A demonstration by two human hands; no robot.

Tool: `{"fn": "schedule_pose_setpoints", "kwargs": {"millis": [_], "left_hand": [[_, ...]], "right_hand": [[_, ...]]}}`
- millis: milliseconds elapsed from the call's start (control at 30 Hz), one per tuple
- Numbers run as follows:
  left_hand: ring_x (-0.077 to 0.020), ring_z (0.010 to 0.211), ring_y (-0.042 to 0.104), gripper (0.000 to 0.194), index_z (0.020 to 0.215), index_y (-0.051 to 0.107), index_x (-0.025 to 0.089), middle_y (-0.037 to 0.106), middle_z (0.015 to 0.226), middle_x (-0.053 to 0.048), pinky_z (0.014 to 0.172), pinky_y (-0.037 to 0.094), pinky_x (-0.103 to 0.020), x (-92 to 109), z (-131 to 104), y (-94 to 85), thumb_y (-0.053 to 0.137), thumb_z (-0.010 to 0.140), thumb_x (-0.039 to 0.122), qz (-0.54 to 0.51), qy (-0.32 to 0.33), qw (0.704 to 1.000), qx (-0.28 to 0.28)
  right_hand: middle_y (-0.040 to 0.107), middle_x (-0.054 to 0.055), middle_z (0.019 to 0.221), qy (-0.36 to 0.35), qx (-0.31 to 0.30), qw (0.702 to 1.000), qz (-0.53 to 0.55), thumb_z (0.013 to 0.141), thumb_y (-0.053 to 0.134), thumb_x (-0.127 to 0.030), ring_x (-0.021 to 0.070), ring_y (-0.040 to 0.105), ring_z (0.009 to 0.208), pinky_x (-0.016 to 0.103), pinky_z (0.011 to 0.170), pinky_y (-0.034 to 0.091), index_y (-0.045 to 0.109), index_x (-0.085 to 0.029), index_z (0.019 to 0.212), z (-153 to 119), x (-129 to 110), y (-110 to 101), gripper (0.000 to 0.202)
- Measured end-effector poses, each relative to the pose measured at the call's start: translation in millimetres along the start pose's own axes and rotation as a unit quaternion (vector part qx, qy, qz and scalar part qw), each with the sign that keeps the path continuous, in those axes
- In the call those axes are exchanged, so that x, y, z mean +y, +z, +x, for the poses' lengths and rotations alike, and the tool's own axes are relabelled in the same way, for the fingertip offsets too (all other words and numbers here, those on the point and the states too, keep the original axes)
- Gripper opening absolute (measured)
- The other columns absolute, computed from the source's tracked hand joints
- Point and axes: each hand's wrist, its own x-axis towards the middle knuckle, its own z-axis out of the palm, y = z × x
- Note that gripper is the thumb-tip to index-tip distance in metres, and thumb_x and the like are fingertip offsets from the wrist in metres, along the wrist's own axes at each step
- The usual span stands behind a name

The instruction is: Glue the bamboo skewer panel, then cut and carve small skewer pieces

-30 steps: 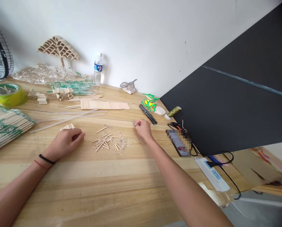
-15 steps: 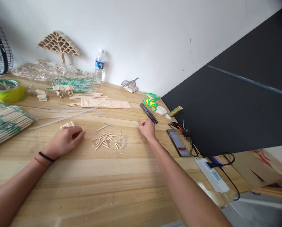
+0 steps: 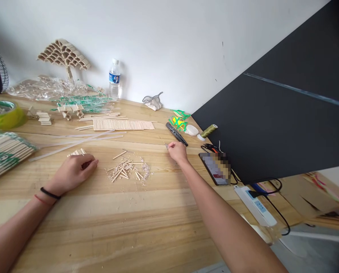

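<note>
My left hand [image 3: 75,170] rests on the wooden table with its fingers curled, beside a small row of short sticks [image 3: 77,152]; whether anything is inside the fingers is hidden. My right hand [image 3: 177,151] is closed in a pinch on a small metallic blade-like piece [image 3: 166,146], just below the black utility knife [image 3: 176,134]. Between the hands lies a loose pile of cut stick pieces and shavings [image 3: 125,169]. Behind the pile is a long flat row of joined sticks [image 3: 124,124]. Clear plastic strips [image 3: 75,142] cross each other behind my left hand.
At the left are yellow tape [image 3: 16,115] and bagged sticks [image 3: 7,155]. A stick-built tree shape [image 3: 64,55] and a bottle [image 3: 114,81] stand at the back. On the right are a thread spool [image 3: 209,131], a phone [image 3: 214,168] and a power strip [image 3: 256,206].
The view has shifted slightly, so most things appear a little further left. Both hands keep nearly the same pose and place on the table.
</note>
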Motion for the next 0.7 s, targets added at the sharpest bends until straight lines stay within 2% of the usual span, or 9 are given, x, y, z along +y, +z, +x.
{"fn": "schedule_pose_setpoints", "kwargs": {"millis": [133, 233, 333, 433, 567, 700], "left_hand": [[-0.0161, 0.061, 0.054, 0.038, 0.069, 0.052, 0.021, 0.061, 0.065, -0.001, 0.063, 0.039, -0.03, 0, 0, 0.1, 0.043, 0.095, 0.047, -0.007, -0.001, 1.0, 0.001], [-0.016, 0.061, 0.054, 0.038, 0.068, 0.051, 0.022, 0.06, 0.064, -0.001, 0.063, 0.038, -0.03, 1, 0, -0.1, 0.043, 0.095, 0.047, -0.007, -0.002, 1.0, 0.003], [-0.0161, 0.06, 0.052, 0.039, 0.066, 0.05, 0.022, 0.058, 0.062, -0.001, 0.062, 0.037, -0.03, 2, 0, -0.8, 0.042, 0.095, 0.047, -0.002, -0.004, 1.0, 0.0], [-0.0167, 0.061, 0.053, 0.04, 0.067, 0.05, 0.022, 0.059, 0.064, -0.001, 0.063, 0.038, -0.03, 2, 0, -1.2, 0.041, 0.095, 0.049, -0.002, -0.002, 1.0, -0.005], [-0.0173, 0.062, 0.054, 0.041, 0.068, 0.051, 0.022, 0.059, 0.065, -0.001, 0.063, 0.038, -0.031, 1, 0, -1.2, 0.04, 0.095, 0.05, 0.0, -0.001, 1.0, -0.005], [-0.0182, 0.063, 0.055, 0.041, 0.069, 0.053, 0.022, 0.061, 0.065, -0.002, 0.064, 0.038, -0.031, 1, -1, -1.3, 0.039, 0.095, 0.051, 0.0, -0.005, 1.0, -0.006]], "right_hand": [[0.073, 0.004, 0.072, -0.027, -0.041, 0.999, 0.012, 0.074, 0.064, -0.023, 0.0207, 0.066, 0.072, 0.031, 0.074, 0.05, 0.068, -0.022, 0.067, -6, -7, -4, 0.008], [0.073, 0.002, 0.075, -0.059, -0.113, 0.991, 0.032, 0.078, 0.063, -0.03, 0.017, 0.062, 0.067, 0.028, 0.069, 0.049, 0.07, -0.02, 0.074, -16, -14, -14, 0.012], [0.068, 0.0, 0.068, -0.08, -0.189, 0.978, 0.039, 0.081, 0.063, -0.039, 0.0142, 0.056, 0.057, 0.027, 0.06, 0.046, 0.07, -0.019, 0.078, -24, -17, -27, 0.021], [0.062, -0.002, 0.061, -0.095, -0.232, 0.968, 0.024, 0.082, 0.062, -0.042, 0.0135, 0.051, 0.054, 0.026, 0.057, 0.043, 0.07, -0.018, 0.079, -27, -19, -37, 0.025], [0.064, -0.001, 0.065, -0.12, -0.226, 0.966, -0.023, 0.083, 0.062, -0.033, 0.0151, 0.054, 0.062, 0.026, 0.062, 0.044, 0.068, -0.019, 0.077, -26, -23, -42, 0.016], [0.067, 0.005, 0.084, -0.156, -0.159, 0.971, -0.083, 0.085, 0.056, -0.017, 0.0187, 0.058, 0.079, 0.028, 0.073, 0.044, 0.063, -0.021, 0.077, -35, -32, -39, 0.011]]}}
